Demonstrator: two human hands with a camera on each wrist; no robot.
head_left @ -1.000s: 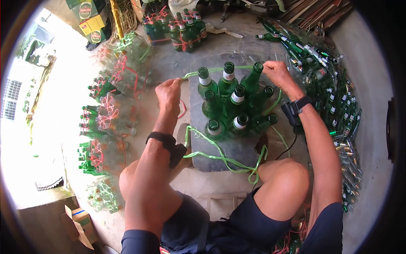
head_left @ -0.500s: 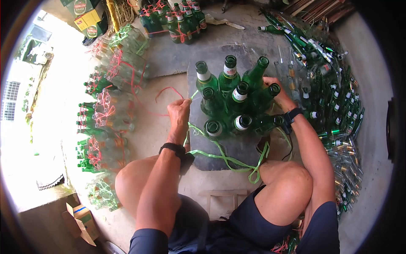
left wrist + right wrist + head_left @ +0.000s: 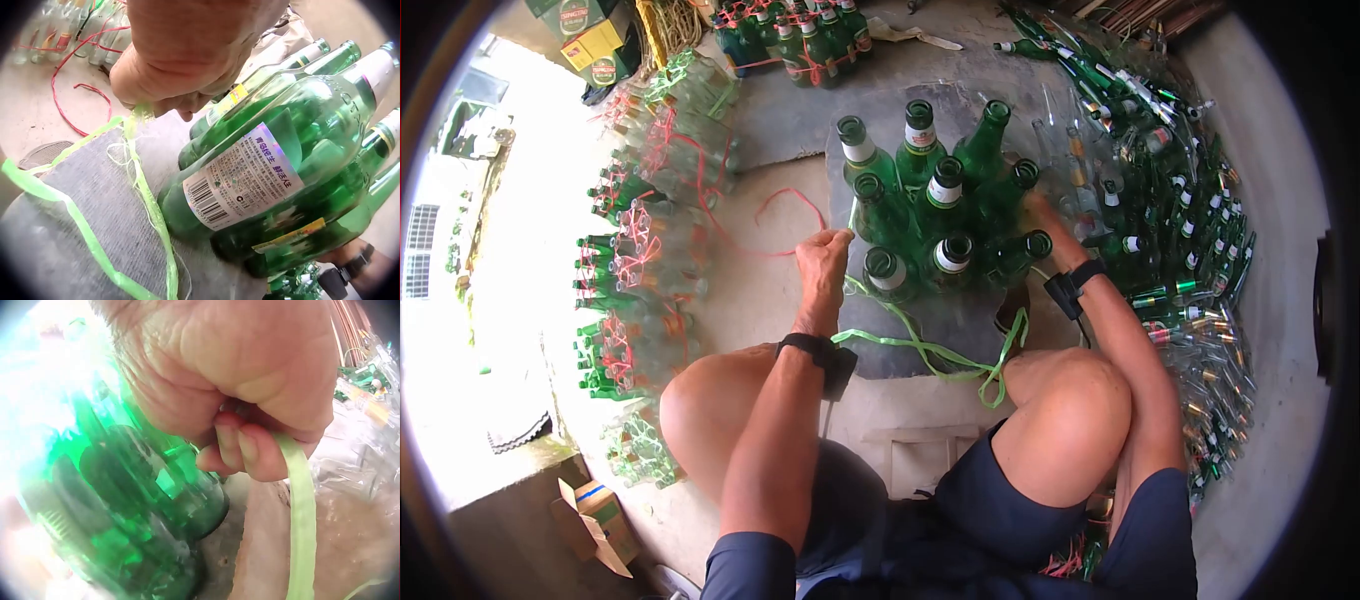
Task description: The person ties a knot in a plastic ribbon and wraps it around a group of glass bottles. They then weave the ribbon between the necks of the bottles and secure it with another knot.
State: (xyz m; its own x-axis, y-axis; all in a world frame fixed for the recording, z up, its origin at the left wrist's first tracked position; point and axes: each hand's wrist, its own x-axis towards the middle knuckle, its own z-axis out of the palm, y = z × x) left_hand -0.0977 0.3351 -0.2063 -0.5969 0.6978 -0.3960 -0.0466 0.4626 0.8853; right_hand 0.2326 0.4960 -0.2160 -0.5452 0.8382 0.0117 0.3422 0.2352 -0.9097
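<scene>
Several green glass bottles (image 3: 927, 205) stand packed together on a dark, flat slab (image 3: 880, 355). At their left side, my left hand (image 3: 822, 272) pinches a light green plastic strap (image 3: 149, 197), which trails down over the slab in the left wrist view. On the opposite side my right hand (image 3: 1055, 235), partly hidden behind bottles in the head view, has its fingers curled round the same kind of green strap (image 3: 301, 519). Loose strap (image 3: 930, 350) lies in a loop across the slab's near edge. A printed label (image 3: 244, 178) faces the left wrist camera.
Bundles of bottles tied with red string (image 3: 635, 245) line the left side. Another tied bundle (image 3: 815, 45) stands at the back. Many loose bottles (image 3: 1190, 215) lie heaped on the right. Red string (image 3: 785, 195) curls on the floor beside the slab.
Both hands have come down and nearer from the bottle necks, where the strap was stretched behind them, to low beside the bottles. The head view has shifted slightly.
</scene>
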